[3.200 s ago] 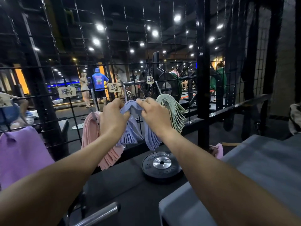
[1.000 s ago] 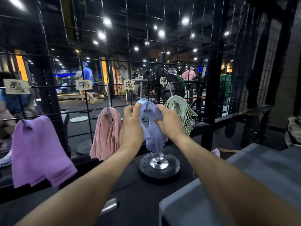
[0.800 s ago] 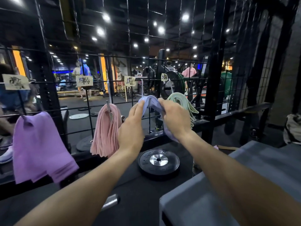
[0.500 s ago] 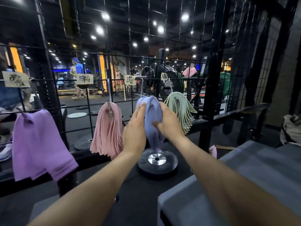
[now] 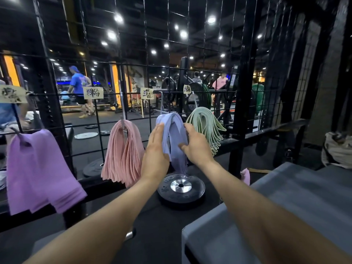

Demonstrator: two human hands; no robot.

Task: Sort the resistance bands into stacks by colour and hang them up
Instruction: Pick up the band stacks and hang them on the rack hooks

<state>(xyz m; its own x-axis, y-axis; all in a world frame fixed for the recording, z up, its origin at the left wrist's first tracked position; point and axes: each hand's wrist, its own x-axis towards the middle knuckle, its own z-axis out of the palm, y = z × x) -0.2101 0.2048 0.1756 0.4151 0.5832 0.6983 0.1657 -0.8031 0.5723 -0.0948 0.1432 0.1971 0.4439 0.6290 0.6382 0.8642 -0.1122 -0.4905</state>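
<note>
Blue bands hang between flat left hand and right hand.

We see left hand and right hand flat against blue bands hung between pink bands and green bands.

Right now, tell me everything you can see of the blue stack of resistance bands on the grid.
The blue bands are pale periwinkle flat loops, matte and rubbery-looking, many layered together. They drape over a hook on the black wire grid, folded at the top with their ends hanging just above the black weight plate. They hang between the pink bands and the green bands. The left hand lies flat against their left side with straight fingers; the right hand presses their right side.
</note>
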